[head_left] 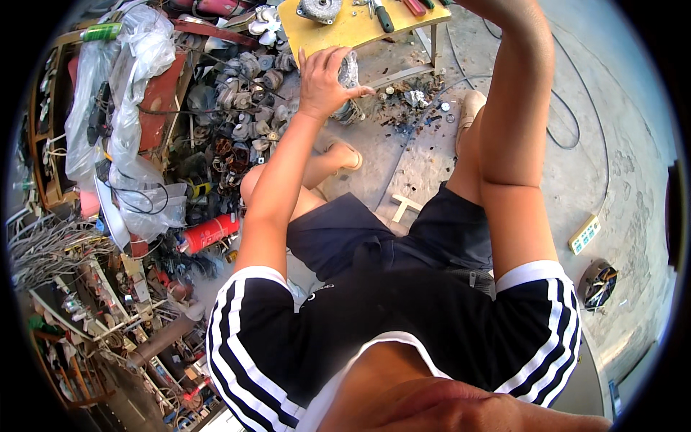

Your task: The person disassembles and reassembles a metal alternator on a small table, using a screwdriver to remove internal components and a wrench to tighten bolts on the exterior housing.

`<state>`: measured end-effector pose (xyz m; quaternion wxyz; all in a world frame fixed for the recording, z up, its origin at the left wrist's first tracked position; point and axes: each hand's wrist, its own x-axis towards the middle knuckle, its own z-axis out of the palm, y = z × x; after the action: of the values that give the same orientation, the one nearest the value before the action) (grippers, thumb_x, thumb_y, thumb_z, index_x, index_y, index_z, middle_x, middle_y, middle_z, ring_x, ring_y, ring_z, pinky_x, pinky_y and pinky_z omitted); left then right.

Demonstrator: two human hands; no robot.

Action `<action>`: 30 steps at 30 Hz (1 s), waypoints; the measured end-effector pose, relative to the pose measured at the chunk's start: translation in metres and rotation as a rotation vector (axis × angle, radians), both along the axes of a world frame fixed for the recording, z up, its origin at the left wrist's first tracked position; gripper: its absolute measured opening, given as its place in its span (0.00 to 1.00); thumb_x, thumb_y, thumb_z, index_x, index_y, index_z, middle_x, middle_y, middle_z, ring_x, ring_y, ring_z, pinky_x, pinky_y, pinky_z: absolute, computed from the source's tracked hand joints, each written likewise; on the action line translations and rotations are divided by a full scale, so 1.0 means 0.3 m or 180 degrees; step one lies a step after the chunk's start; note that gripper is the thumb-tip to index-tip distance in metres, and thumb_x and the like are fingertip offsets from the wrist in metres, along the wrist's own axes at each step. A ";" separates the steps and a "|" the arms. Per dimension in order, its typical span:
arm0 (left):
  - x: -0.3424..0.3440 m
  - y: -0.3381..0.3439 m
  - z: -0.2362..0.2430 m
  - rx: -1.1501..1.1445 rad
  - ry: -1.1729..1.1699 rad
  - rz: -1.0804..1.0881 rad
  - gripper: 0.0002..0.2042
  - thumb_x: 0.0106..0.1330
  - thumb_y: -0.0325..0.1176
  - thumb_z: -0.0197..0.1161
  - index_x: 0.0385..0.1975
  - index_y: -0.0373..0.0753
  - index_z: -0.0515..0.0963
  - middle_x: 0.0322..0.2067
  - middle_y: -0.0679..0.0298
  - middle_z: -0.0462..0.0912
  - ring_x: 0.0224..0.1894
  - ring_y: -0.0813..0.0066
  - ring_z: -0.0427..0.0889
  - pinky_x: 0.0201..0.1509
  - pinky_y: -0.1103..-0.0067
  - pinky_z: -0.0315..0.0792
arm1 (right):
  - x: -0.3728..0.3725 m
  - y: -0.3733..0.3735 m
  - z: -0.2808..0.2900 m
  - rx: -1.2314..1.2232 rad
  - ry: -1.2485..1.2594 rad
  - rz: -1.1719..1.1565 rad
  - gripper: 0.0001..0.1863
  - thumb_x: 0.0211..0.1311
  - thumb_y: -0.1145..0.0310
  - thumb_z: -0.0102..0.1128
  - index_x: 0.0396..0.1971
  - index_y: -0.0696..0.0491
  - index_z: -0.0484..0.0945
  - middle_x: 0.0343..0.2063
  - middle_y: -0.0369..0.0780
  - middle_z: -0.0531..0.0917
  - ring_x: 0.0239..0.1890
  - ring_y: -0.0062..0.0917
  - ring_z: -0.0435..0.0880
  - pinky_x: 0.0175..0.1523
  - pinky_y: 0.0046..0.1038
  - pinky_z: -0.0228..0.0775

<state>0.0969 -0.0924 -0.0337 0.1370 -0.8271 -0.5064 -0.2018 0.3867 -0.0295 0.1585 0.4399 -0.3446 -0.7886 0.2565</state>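
Your left hand [325,83] is spread, thumb pointing right, fingers forward, over a grey metal part [348,72]. The part is rough, rounded, dull silver; it shows in the gap between thumb and index and again below the thumb. Grip side is hidden, so I can't tell if you're clamped on it or just touching. Your right forearm [520,86] runs up well to the right; the right hand is out past the top edge, can't tell its state.

Just beyond the left hand: bench [353,36], flat yellow top. On it, a round cast-metal motor [319,9] with a textured face, and to its right a screwdriver [384,18] with a dark green-and-black handle.

Right of the left hand, on the concrete: dark scraps [414,108], small and jagged. Left of it: a heap of motors [252,86], lumpy, dull metal, and farther left crumpled clear plastic [147,57]. Nearer you than the left hand: red cylinder [211,232], smooth, and between your legs a pale T-shaped block [406,206].
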 end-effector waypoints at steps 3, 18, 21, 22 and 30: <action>0.046 -0.021 0.035 0.0192 -0.0305 -0.0391 0.45 0.38 0.70 0.68 0.55 0.47 0.70 0.51 0.65 0.74 0.56 0.61 0.71 0.69 0.48 0.51 | 0.005 0.028 -0.021 0.0022 0.0222 0.0061 0.12 0.56 0.69 0.65 0.34 0.63 0.83 0.26 0.47 0.86 0.27 0.25 0.85 0.35 0.27 0.76; -0.266 -0.304 -0.748 -0.2572 -0.8493 0.3035 0.23 0.61 0.51 0.63 0.48 0.41 0.72 0.48 0.54 0.77 0.49 0.52 0.77 0.54 0.51 0.74 | -0.098 0.022 -0.083 -0.0927 0.0494 0.0102 0.09 0.61 0.73 0.63 0.35 0.64 0.82 0.28 0.36 0.85 0.30 0.12 0.79 0.35 0.18 0.72; -0.426 -0.148 -0.815 -0.1788 -0.8047 0.3150 0.15 0.63 0.38 0.60 0.47 0.41 0.72 0.44 0.58 0.78 0.45 0.55 0.79 0.45 0.55 0.79 | -0.062 0.027 -0.045 -0.0707 0.0179 -0.0267 0.09 0.62 0.73 0.63 0.36 0.63 0.81 0.27 0.35 0.84 0.28 0.12 0.77 0.33 0.17 0.70; -0.483 -0.118 -0.823 -0.1657 -0.7721 0.3270 0.15 0.63 0.37 0.61 0.47 0.42 0.72 0.43 0.59 0.78 0.43 0.58 0.79 0.43 0.57 0.80 | -0.069 0.035 -0.040 -0.0680 0.0005 -0.0379 0.09 0.62 0.72 0.63 0.36 0.63 0.81 0.27 0.34 0.84 0.28 0.12 0.77 0.33 0.17 0.70; -0.661 0.102 -0.946 -0.2273 -0.6403 0.3878 0.16 0.65 0.33 0.60 0.52 0.41 0.71 0.48 0.60 0.77 0.47 0.58 0.78 0.46 0.59 0.79 | -0.177 0.109 -0.130 -0.0446 0.0180 -0.0359 0.08 0.60 0.73 0.66 0.37 0.62 0.81 0.27 0.34 0.84 0.27 0.11 0.77 0.32 0.16 0.69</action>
<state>-0.1014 -0.0619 -0.3177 -0.4768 0.0772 -0.7169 -0.5027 0.3335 0.0032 0.1195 0.4506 -0.4110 -0.7353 0.2955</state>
